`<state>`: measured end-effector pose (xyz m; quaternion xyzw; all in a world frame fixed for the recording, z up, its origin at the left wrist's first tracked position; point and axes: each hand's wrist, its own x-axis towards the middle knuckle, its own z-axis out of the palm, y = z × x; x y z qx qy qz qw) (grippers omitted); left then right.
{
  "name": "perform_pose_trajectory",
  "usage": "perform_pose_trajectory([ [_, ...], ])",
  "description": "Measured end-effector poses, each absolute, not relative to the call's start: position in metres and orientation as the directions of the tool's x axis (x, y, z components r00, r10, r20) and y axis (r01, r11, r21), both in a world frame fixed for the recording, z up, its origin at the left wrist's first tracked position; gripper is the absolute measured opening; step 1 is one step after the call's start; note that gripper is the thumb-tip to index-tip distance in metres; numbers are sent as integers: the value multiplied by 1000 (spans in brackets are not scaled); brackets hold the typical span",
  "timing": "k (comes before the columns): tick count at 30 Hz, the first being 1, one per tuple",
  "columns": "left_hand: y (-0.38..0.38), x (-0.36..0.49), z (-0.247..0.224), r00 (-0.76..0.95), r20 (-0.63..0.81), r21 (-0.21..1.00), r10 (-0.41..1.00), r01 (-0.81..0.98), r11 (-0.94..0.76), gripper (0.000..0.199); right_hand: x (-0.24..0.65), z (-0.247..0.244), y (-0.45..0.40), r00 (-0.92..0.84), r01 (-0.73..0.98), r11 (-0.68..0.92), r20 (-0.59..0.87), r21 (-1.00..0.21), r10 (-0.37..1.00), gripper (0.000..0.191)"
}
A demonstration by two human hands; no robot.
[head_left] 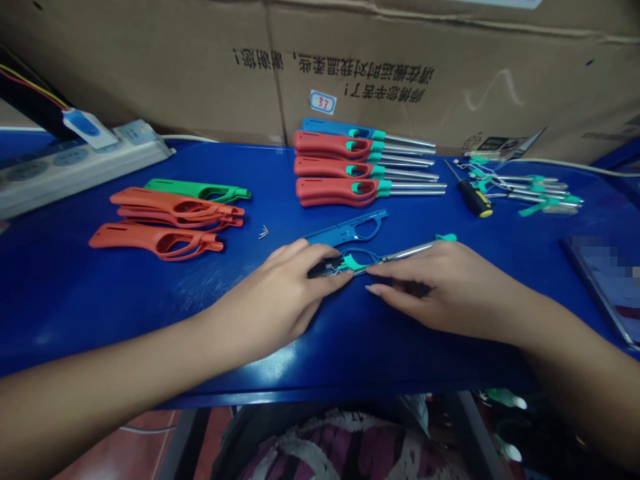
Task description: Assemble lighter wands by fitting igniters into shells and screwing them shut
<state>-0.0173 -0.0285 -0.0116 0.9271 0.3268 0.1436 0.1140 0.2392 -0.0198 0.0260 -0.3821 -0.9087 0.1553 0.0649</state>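
Observation:
On the blue table, my left hand (295,287) is closed around the rear of a half-open long-nosed gas lighter (356,261), thumb and fingers near its teal trigger. Wires and dark inner parts show there. My right hand (445,283) is at the lighter's neck, index fingertip against it and thumb a little apart, other fingers curled. The lighter's metal tube (407,252) runs behind this hand, and a teal piece (446,237) shows at its far end. Just beyond lies a loose blue handle half (350,229). A few small screws (264,232) lie left of it.
Assembled lighters (335,190) are stacked at the back middle. Orange and green handle shells (155,241) lie left. A screwdriver (475,198) and loose tubes with wires (540,193) lie at right, near a phone-like device (600,287). A power strip (75,163) and cardboard box (200,73) border the table.

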Motion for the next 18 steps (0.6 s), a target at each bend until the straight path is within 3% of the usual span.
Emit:
perform_pose_trajectory([
  [18,-28,-17,-12,741,195,314,643,574,-757,43,238,27,-22,-695,673,659,18,-336,719,21],
])
